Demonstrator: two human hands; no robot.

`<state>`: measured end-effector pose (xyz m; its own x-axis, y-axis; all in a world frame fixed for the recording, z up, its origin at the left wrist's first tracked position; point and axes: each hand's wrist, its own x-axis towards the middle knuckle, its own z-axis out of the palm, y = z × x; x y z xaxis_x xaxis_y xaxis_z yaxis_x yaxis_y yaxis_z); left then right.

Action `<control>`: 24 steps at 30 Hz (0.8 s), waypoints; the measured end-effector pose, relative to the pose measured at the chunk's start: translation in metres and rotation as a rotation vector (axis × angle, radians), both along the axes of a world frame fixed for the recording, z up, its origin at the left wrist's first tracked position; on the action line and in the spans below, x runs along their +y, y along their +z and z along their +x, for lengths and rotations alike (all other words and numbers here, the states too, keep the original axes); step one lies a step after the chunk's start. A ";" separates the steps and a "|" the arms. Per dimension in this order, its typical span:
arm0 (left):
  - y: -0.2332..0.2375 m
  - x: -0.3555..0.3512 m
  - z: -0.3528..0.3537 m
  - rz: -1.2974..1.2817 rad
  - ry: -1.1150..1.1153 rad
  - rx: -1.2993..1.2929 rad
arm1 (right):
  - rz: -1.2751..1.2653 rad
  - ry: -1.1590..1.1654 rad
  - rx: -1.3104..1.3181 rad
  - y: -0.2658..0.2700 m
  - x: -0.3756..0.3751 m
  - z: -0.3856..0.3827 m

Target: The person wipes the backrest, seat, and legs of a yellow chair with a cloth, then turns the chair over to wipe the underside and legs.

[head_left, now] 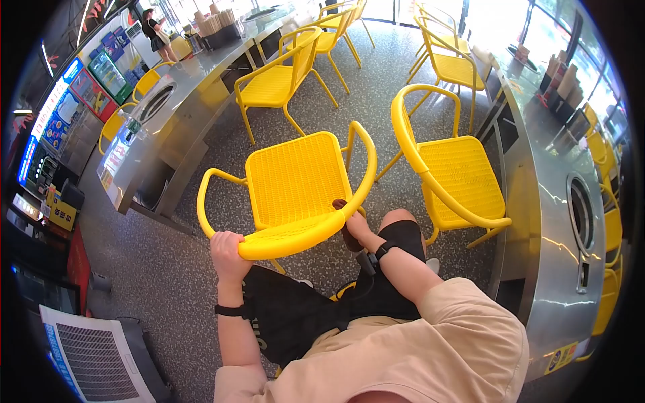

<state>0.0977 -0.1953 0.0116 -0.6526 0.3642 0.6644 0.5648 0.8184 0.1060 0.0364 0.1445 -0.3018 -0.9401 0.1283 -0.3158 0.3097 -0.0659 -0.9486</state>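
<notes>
A yellow chair (299, 174) with a woven seat and a rounded tube frame stands right in front of me, its back towards me. My left hand (227, 255) is closed around the left end of its curved back rail. My right hand (359, 230) is closed at the right side of the backrest, holding a dark brown, cloth-like piece (349, 236) against the frame. Part of that piece shows above the rail, and the backrest hides some of my right fingers. A second yellow chair (460, 178) stands close by on the right.
Steel counters with round inset openings run along the left (191, 77) and right (561, 201). Several more yellow chairs (279, 84) stand farther back on the speckled floor (363, 80). A white grilled appliance (97, 356) is at lower left. A person (156, 33) stands far off at upper left.
</notes>
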 end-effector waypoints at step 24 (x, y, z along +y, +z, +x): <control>0.000 -0.002 -0.004 -0.082 -0.038 -0.060 | -0.396 -0.434 0.230 0.213 -0.050 0.075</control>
<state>0.0936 -0.1971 0.0111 -0.6750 0.4410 0.5915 0.5902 0.8039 0.0741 0.1114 0.0946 -0.0893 -0.8782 0.4280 -0.2136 -0.0331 -0.4999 -0.8655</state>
